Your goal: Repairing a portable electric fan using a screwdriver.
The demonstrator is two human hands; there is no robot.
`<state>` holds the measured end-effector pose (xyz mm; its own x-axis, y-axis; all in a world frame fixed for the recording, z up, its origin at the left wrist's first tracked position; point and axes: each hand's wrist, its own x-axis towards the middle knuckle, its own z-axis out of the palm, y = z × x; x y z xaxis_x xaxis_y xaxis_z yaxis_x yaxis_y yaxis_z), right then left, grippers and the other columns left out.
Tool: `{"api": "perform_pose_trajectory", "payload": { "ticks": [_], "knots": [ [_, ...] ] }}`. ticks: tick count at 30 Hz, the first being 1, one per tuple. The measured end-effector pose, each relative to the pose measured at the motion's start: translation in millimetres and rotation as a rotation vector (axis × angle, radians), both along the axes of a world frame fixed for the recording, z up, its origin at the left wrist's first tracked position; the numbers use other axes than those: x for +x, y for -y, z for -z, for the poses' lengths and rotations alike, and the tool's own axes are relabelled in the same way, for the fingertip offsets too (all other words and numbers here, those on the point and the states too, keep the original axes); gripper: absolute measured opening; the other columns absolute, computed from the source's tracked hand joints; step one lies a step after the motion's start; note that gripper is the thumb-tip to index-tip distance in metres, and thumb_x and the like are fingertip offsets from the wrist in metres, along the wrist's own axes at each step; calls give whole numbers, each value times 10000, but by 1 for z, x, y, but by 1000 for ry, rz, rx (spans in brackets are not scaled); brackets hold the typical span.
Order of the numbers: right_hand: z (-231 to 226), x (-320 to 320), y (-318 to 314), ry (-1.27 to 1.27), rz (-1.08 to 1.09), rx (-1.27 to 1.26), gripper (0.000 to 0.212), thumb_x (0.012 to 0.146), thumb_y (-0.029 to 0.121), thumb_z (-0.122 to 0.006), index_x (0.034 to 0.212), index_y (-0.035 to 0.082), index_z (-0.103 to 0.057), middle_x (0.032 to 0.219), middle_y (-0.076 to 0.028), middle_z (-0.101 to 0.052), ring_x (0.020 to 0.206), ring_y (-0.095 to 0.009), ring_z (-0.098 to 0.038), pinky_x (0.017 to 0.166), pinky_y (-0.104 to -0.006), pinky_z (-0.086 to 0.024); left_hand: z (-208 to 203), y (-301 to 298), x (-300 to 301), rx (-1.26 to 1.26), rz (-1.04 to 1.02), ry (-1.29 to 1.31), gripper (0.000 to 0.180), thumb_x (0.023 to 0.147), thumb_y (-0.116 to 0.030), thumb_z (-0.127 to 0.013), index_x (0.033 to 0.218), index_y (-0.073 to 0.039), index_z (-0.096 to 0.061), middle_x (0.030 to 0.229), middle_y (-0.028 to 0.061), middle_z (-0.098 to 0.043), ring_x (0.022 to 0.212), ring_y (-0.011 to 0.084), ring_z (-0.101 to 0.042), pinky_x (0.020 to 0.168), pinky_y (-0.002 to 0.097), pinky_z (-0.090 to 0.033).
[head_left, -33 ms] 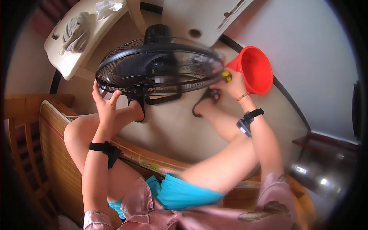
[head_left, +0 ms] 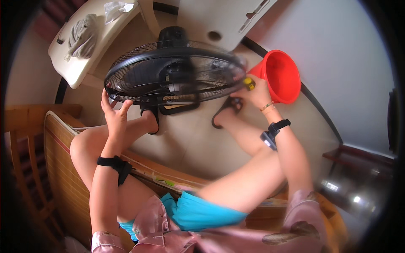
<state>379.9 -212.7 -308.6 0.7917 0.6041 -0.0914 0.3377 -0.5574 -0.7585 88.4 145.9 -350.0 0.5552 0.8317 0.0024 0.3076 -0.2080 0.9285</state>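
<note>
A black electric fan stands in front of me, its round wire guard seen nearly edge-on. At the guard's near left rim, my left hand grips the edge, fingers behind and thumb apart. My right hand is closed by the right side of the guard, around a yellow and black tool handle. Its working end is hidden, and the fan's right side is blurred there. A dark slipper on my foot lies below that hand.
A red bucket lies tipped just beyond my right hand, beside the wall. At the back left, a cream chair bears a grey cloth and a clear plastic bag. A white panel stands behind the fan.
</note>
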Motion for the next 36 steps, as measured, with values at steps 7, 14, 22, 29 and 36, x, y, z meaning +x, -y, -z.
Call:
{"api": "perform_pose_trajectory", "payload": {
  "ticks": [7, 14, 22, 29, 36],
  "knots": [
    [10, -1, 5, 7, 22, 75, 574, 584, 204, -944, 1046, -3, -674, 828, -140, -701, 744, -135, -655, 725, -299, -544, -1, 1, -5, 13, 27, -26, 916, 749, -266, -849, 1482, -121, -318, 1403, 152, -354, 1223, 307, -491, 999, 402, -469],
    [-11, 3, -3, -112, -32, 110, 470, 640, 96, -893, 1030, -5, -650, 840, -114, -688, 803, -108, -635, 767, -288, -526, 2, -3, -11, 142, 41, -75, 924, 747, -309, -852, 1474, -111, -317, 1400, 156, -351, 1199, 299, -491, 995, 406, -465],
    [-13, 6, -2, 94, -13, -46, 309, 750, 2, -755, 1036, 24, -639, 843, -107, -671, 786, -132, -600, 760, -294, -503, -12, 9, 0, 51, 20, -48, 945, 722, -274, -871, 1471, -119, -317, 1387, 152, -341, 1177, 291, -493, 930, 378, -535],
    [3, 16, 3, 32, -27, -38, 280, 760, -31, -699, 1030, 10, -637, 839, -84, -667, 777, -124, -602, 750, -278, -502, -24, 16, 1, -4, 25, -66, 957, 706, -163, -868, 1475, -103, -303, 1381, 134, -339, 1193, 271, -489, 905, 366, -566],
    [70, 13, 18, -922, 734, 315, 157, 756, -37, -661, 909, 0, -666, 776, -86, -639, 658, -194, -579, 593, -316, -471, -15, 1, -9, -57, 45, -4, 1003, 711, -225, -875, 1487, -38, -268, 1410, 124, -377, 1217, 247, -483, 970, 356, -488]
  ]
}}
